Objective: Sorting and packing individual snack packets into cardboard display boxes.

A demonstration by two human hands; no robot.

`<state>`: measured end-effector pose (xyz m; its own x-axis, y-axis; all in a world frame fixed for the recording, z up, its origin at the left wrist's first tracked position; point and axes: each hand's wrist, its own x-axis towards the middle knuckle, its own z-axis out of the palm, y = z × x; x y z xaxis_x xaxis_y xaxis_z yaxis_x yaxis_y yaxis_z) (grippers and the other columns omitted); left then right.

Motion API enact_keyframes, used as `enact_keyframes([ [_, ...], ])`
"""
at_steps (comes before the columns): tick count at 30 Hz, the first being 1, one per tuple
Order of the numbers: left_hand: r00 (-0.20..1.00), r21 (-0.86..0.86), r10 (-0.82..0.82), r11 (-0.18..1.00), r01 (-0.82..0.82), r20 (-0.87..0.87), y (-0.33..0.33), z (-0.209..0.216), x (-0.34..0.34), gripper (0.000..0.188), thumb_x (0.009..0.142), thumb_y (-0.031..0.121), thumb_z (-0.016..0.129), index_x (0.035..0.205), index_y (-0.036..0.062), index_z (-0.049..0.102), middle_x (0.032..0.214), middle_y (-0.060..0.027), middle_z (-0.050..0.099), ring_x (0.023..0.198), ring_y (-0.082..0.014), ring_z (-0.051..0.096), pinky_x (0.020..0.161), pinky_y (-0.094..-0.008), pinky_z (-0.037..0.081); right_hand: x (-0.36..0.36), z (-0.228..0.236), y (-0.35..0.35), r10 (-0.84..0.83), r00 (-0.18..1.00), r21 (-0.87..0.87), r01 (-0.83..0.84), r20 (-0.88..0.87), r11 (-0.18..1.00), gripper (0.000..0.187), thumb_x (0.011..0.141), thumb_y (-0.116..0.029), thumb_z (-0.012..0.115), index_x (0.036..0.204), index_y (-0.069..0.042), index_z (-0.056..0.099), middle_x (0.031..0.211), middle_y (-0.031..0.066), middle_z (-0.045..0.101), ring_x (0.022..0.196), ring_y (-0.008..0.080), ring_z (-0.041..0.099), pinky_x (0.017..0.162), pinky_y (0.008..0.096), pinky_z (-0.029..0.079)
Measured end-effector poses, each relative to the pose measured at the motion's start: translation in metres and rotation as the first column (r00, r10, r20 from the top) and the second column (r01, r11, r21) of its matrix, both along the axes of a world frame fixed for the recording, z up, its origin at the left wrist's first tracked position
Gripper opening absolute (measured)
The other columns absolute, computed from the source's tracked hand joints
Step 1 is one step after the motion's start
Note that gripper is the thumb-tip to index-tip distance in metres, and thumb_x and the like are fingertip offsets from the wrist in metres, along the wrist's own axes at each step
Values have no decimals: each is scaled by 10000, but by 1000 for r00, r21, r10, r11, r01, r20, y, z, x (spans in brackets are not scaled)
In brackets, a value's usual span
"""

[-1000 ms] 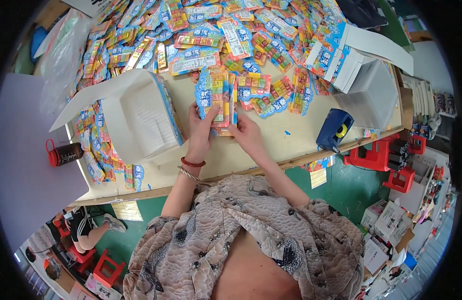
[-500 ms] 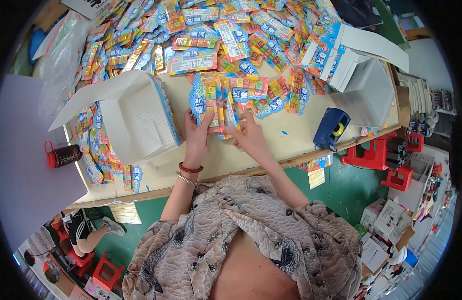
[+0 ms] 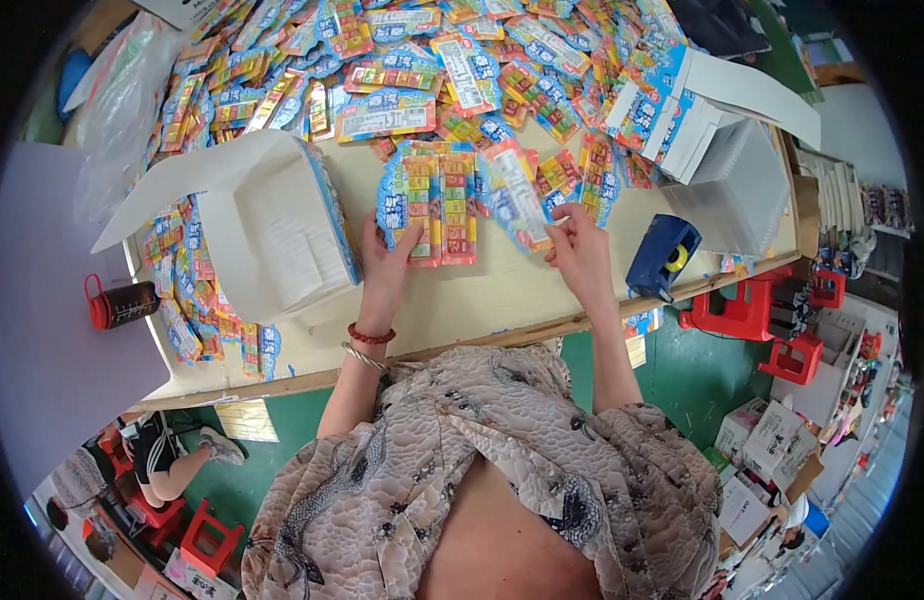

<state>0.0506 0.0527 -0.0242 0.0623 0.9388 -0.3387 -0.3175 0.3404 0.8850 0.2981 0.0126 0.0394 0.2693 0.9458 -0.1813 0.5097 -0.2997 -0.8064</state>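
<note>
your left hand grips overlapping blister packs at their lower left corner while your right hand pinches another pack, slightly blurred, just beside them over the cream tabletop. a heap of similar packs spreads beyond; an open carton stands to your left, a blue tape dispenser to your right.

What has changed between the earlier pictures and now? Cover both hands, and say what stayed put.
The right hand has moved to the right, away from the left hand, and now holds one colourful packet apart, pale panel facing up. The left hand still grips other packets. The open white box, blue tape dispenser and red-lidded bottle stayed where they were.
</note>
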Motion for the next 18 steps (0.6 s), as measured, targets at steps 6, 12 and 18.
enact_keyframes([
  [6,949,210,-178,949,236,-261,8,10,-7,513,868,17,608,1336,53,401,1109,-54,575,1010,-125,570,744,-266,567,10,-24,-1,32,922,470,-226,386,853,238,796,61,577,1013,-34,561,914,129,645,820,259,664,640,340,542],
  [12,961,-10,-230,973,231,-156,13,24,-2,539,879,67,616,1373,43,400,1226,-52,544,1074,-144,556,821,-279,520,13,-75,9,338,736,467,-649,587,601,374,665,108,618,1001,-53,582,1165,151,577,1054,335,607,813,370,554],
  [18,969,-26,-222,975,221,-107,3,18,-6,701,818,128,718,1395,16,335,1249,-65,535,1102,-171,548,862,-311,501,3,-74,5,392,721,410,-664,571,625,340,675,98,628,986,-32,582,1144,140,572,1082,328,590,844,385,539],
])
